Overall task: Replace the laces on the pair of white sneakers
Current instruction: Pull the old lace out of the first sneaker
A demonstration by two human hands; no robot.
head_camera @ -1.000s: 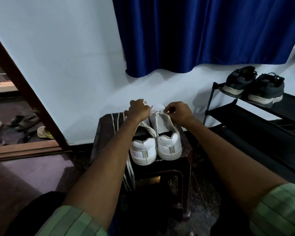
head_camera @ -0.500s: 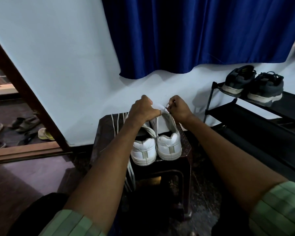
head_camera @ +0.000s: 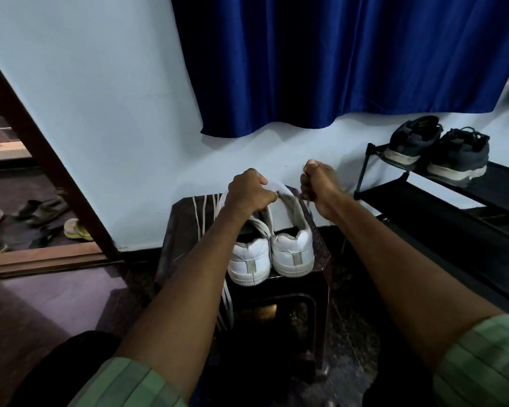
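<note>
Both white sneakers [head_camera: 272,254] stand heels-out on the dark stool [head_camera: 323,277]. Left hand [head_camera: 249,192] grips the right shoe's tongue; right hand [head_camera: 318,185] is fisted, apparently round a lace (dim view). A hard tug could tip the shoe off the edge.

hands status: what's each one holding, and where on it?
Left hand grips the right white sneaker at its front upper, near the tongue. Right hand pinches a lace running up from that sneaker; the exact spot on the lace is hidden.

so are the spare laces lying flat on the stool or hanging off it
Hanging off: the loose laces cross the stool top left of the sneakers and drape over its front edge.
</note>
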